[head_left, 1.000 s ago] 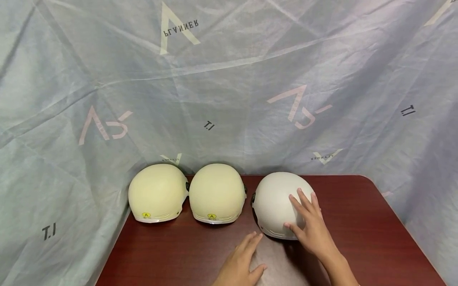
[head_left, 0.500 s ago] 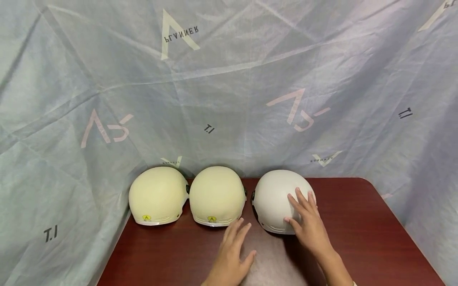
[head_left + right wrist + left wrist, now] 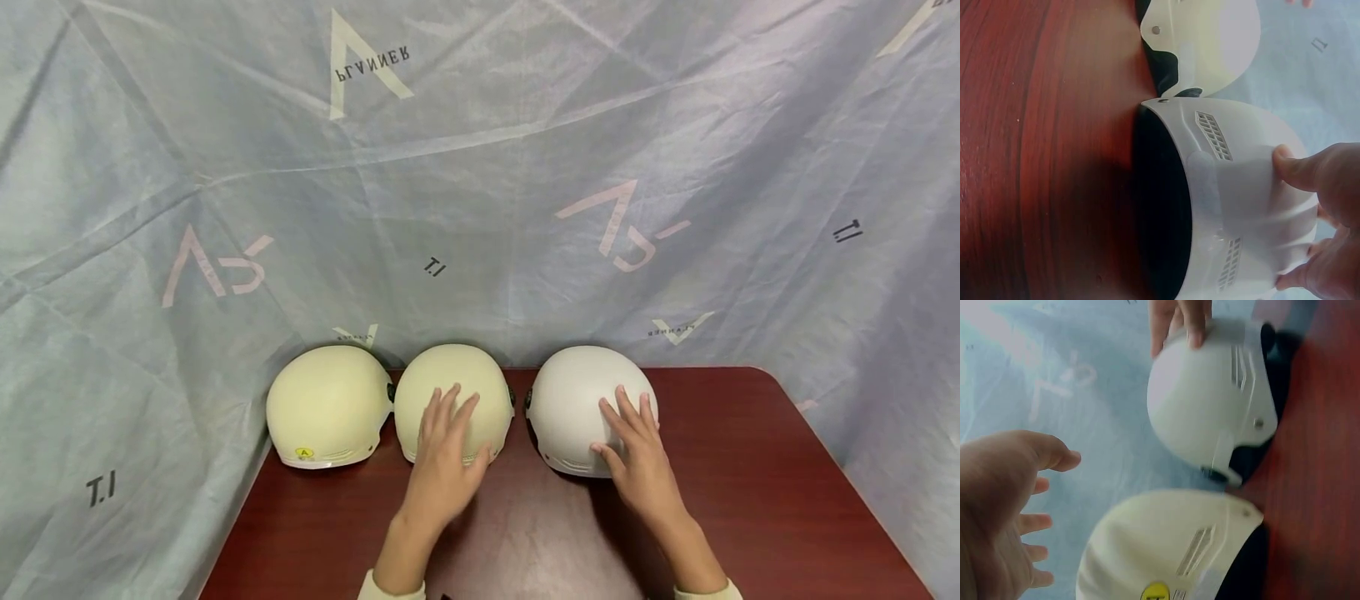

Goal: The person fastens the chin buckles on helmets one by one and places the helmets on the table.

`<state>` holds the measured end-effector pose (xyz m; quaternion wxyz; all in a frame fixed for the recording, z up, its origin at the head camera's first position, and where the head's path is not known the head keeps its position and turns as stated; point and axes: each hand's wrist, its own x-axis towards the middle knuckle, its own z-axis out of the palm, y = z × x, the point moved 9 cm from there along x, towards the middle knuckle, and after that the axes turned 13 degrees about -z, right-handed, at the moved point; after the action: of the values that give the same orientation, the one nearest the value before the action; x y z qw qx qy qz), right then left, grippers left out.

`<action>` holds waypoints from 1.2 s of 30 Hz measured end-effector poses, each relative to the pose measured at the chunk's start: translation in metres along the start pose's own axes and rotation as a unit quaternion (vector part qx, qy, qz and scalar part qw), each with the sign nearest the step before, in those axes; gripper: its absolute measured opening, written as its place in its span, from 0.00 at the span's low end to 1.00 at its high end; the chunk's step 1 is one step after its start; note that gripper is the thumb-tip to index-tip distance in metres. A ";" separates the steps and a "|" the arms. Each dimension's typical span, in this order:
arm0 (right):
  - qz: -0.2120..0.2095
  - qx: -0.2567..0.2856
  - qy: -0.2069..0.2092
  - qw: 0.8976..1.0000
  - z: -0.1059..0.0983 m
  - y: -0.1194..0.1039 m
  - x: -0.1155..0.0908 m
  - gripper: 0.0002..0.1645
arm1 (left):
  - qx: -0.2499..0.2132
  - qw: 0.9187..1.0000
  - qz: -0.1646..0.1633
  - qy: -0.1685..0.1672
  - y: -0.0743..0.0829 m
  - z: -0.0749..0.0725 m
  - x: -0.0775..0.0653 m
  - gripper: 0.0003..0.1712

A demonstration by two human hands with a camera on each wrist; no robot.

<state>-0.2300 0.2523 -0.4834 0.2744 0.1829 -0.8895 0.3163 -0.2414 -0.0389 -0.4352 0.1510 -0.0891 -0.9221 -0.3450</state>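
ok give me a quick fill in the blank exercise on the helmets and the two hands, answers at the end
1. The right hand touches the rightmost helmet, whose shell is coloured ____.
2. In the head view, the left hand shows in front of the ____ helmet of the three.
3. At its lower front, the leftmost helmet bears a small sticker coloured ____.

Missing words: white; middle; yellow.

White helmet [image 3: 566,392] dome-up near desk's [image 3: 780,492] back edge. Middle cream helmet [image 3: 450,367] just beside (also dome-up).
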 end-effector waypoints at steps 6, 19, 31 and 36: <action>-0.007 0.021 0.014 1.000 0.004 0.001 0.003 0.45 | 0.026 0.999 -0.024 0.026 -0.025 0.001 0.041 0.39; -0.011 0.045 0.024 0.999 0.014 0.005 0.006 0.44 | 0.125 0.985 -0.116 -0.011 -0.065 0.018 0.073 0.44; -0.001 0.032 0.037 0.999 0.010 0.014 0.001 0.43 | 0.149 0.983 -0.111 0.007 -0.051 0.025 0.055 0.43; -0.001 0.034 0.037 0.999 0.011 0.013 0.002 0.42 | 0.156 0.982 -0.105 0.021 -0.042 0.021 0.042 0.43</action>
<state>-0.2420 0.2540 -0.4952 0.3010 0.1816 -0.8673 0.3526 -0.2965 -0.0540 -0.4617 0.1453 0.0398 -0.9655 -0.2124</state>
